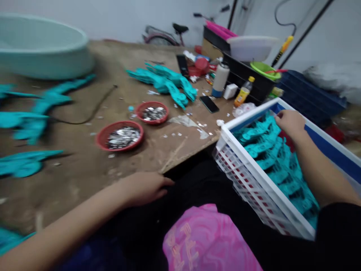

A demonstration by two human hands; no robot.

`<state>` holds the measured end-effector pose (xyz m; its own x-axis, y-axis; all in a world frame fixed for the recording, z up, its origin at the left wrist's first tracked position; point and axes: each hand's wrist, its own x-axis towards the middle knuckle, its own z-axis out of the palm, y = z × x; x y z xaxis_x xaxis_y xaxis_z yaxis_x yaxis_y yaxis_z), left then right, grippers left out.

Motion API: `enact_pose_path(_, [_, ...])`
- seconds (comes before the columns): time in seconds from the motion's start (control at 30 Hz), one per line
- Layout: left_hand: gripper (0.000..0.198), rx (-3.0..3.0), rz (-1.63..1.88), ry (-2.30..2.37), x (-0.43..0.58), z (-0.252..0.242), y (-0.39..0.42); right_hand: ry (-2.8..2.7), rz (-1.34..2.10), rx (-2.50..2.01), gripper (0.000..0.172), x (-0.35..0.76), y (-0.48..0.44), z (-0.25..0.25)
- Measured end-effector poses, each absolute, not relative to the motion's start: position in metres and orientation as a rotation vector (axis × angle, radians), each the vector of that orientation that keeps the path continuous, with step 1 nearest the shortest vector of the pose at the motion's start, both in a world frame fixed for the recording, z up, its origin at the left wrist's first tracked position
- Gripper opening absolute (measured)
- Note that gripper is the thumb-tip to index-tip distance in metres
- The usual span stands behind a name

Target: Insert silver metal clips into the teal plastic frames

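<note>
Pink cloth; left hand on bench, right hand over crate (fingers curled, holding nothing visible).

Bare bench top open ahead of your left hand, as far as two red bowls (shallow, loaded with metal bits), white crate wall standing between your hands, teal pieces packed below your right hand

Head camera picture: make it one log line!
left hand: table edge | right hand: teal pieces in white crate | nearby: red bowls
</note>
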<state>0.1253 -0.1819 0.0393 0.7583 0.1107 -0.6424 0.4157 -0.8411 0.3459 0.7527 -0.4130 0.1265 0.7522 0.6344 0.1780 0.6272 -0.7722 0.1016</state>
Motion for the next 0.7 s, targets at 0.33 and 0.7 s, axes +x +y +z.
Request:
enact_pose_path(0.33, [0.054,2.515,-0.830,0.530,0.123,0.062,-0.178,2.398,0.416,1.751,0.053,0.525,-0.005,0.168])
enact_pose_path(0.7, [0.036,2.384,-0.885,0.653,0.117,0.092,-0.160,2.178,0.026,1.612,0.117,0.516,0.252,0.061])
